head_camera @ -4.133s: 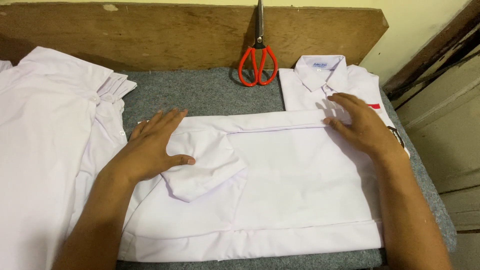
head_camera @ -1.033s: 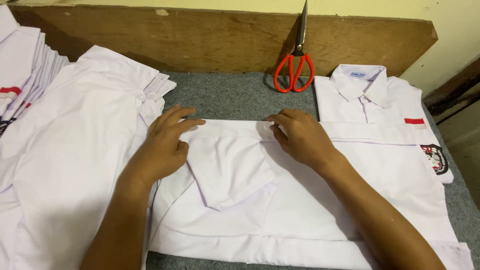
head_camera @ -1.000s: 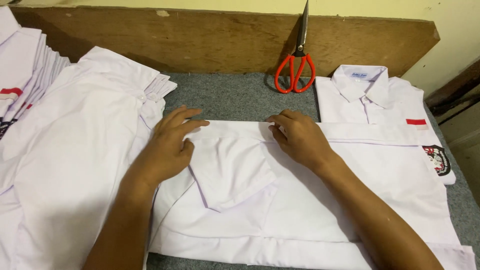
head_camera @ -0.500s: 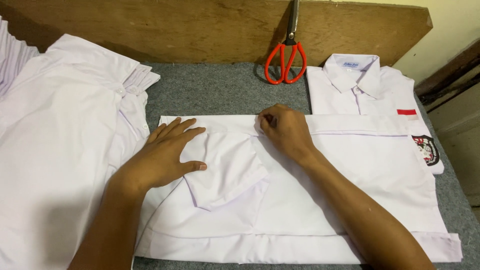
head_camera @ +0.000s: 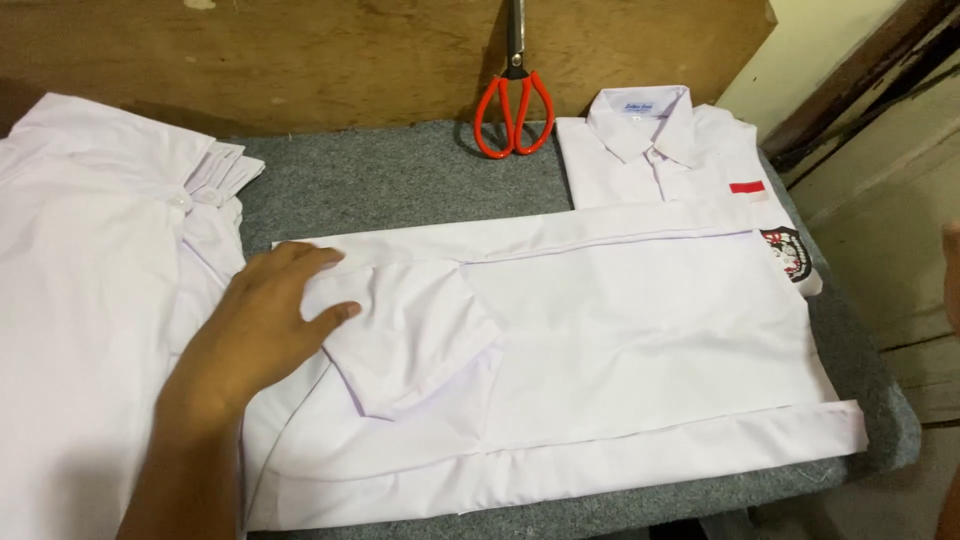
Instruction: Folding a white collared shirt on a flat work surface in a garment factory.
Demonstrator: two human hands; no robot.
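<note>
A white shirt (head_camera: 640, 340) lies flat on the grey felt table (head_camera: 400, 180), folded lengthways with a short sleeve (head_camera: 420, 335) turned in over its body. My left hand (head_camera: 265, 325) rests flat on the shirt's left end, fingers spread, touching the sleeve's edge. Only a sliver of my right hand (head_camera: 950, 280) shows at the right edge of the picture, off the shirt and away from the table; its fingers are hidden.
A folded white shirt with collar and red badge (head_camera: 670, 145) lies at the back right, partly under the flat shirt. Red-handled scissors (head_camera: 513, 105) lean against the wooden back board (head_camera: 300, 60). A stack of white shirts (head_camera: 90, 290) fills the left side.
My right hand has lifted off the shirt's top edge and swung out to the right edge of view. My left hand has stayed on the sleeve end. The view shifted right.
</note>
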